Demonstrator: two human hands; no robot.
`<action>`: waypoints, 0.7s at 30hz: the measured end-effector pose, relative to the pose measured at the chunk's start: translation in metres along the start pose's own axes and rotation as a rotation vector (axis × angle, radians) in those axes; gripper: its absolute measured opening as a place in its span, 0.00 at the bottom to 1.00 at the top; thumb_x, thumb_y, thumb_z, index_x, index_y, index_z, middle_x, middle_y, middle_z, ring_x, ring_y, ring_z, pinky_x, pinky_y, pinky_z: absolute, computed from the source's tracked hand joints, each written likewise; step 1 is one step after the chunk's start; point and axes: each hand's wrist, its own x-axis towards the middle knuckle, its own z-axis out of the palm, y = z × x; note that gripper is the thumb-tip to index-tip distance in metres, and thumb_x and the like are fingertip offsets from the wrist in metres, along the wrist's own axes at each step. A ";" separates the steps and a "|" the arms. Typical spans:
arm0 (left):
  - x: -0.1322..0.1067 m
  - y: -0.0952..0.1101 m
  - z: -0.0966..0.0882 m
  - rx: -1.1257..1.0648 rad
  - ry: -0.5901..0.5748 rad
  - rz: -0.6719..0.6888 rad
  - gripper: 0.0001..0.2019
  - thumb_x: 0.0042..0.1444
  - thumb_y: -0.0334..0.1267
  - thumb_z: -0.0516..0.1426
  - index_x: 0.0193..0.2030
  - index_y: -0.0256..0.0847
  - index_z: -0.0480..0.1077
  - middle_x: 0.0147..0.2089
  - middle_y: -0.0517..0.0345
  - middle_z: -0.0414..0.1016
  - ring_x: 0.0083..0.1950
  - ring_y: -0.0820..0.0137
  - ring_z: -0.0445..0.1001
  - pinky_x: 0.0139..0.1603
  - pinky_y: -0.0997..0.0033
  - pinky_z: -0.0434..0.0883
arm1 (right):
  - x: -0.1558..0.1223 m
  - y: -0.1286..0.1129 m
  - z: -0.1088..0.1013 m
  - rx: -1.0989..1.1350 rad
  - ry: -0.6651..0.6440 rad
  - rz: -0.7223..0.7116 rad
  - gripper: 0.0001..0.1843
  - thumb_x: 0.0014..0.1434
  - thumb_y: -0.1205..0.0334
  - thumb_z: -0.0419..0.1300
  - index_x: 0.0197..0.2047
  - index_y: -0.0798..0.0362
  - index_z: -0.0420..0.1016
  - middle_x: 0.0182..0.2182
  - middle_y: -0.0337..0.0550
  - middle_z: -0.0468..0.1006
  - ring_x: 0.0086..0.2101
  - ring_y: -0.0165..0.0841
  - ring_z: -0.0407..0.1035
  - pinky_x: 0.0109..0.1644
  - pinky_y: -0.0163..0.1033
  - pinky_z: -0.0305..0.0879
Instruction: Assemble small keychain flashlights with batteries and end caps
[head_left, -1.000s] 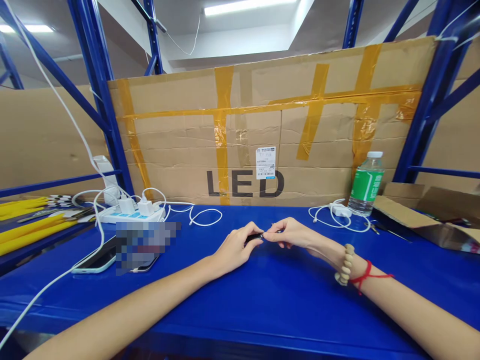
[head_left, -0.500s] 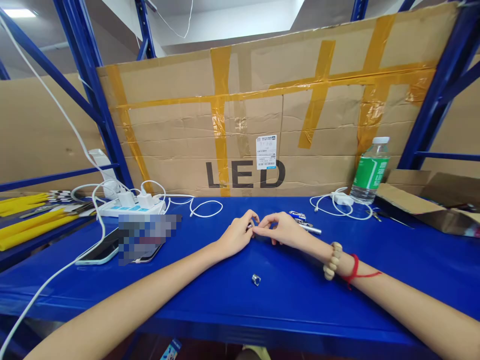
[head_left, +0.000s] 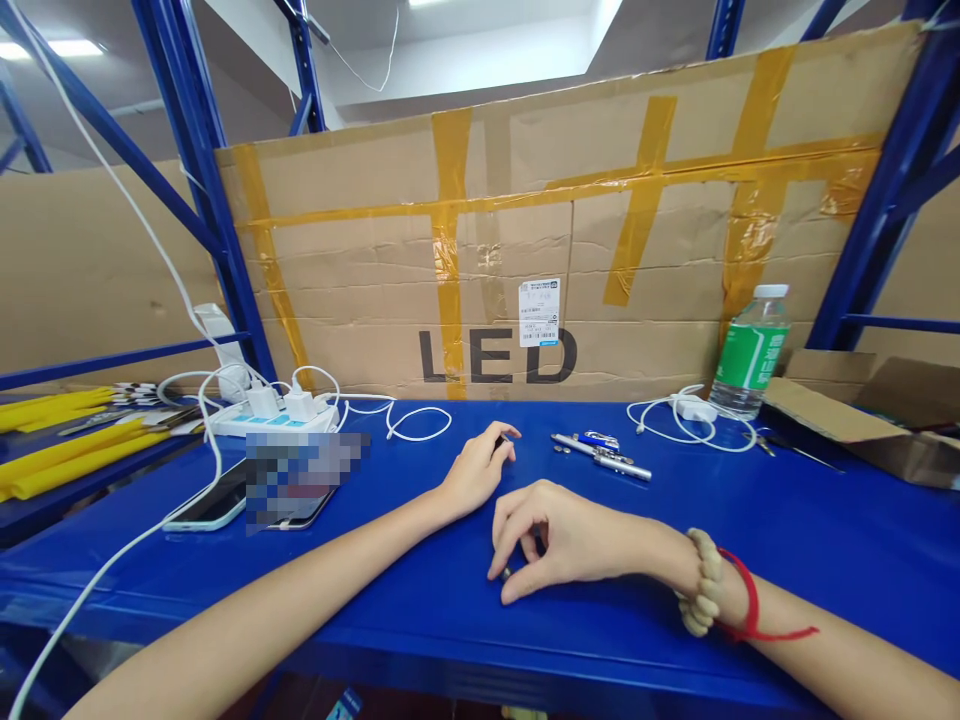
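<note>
My left hand [head_left: 474,468] rests on the blue tabletop [head_left: 420,580], its fingers curled inward. A small dark spot shows between its fingers, too little to name. Closer to the front edge, my right hand [head_left: 559,535] pinches a small metal piece [head_left: 506,573] between thumb and fingers, low over the table. Most of that piece is covered by the fingertips. Beyond my right hand lie a silver pen-like tube [head_left: 630,468], another thin silver rod [head_left: 571,443], a blue-and-silver item [head_left: 598,440] and a few tiny metal bits.
At the left are a white power strip [head_left: 274,420] with cables, a phone [head_left: 210,500] and a blurred-out device. To the right stand a bottle [head_left: 750,355], a coiled white cable [head_left: 697,415] and an open cardboard box [head_left: 847,415]. A large cardboard sheet [head_left: 375,270] closes the back.
My right hand has left my left hand, come toward the front edge and taken hold of the small metal piece that lay there. The tubes behind are now uncovered.
</note>
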 end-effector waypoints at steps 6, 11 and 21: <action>0.001 -0.003 -0.003 0.057 0.086 -0.056 0.10 0.61 0.37 0.43 0.44 0.45 0.63 0.37 0.62 0.73 0.41 0.71 0.71 0.45 0.70 0.65 | 0.003 0.024 -0.012 -0.254 0.139 0.075 0.12 0.50 0.53 0.62 0.36 0.48 0.79 0.33 0.38 0.76 0.25 0.25 0.65 0.30 0.30 0.61; -0.003 0.004 -0.009 0.175 0.054 -0.058 0.10 0.62 0.38 0.42 0.43 0.46 0.63 0.37 0.61 0.73 0.40 0.69 0.72 0.41 0.70 0.65 | 0.002 0.047 -0.028 -0.397 0.322 0.185 0.10 0.52 0.57 0.60 0.36 0.50 0.78 0.33 0.41 0.78 0.27 0.29 0.69 0.33 0.34 0.63; -0.007 0.016 -0.011 0.247 0.046 0.001 0.10 0.62 0.37 0.43 0.44 0.46 0.63 0.40 0.59 0.72 0.39 0.69 0.71 0.38 0.71 0.65 | 0.004 0.060 -0.032 -0.447 0.421 0.293 0.13 0.51 0.51 0.59 0.33 0.52 0.76 0.31 0.43 0.78 0.29 0.33 0.70 0.33 0.35 0.63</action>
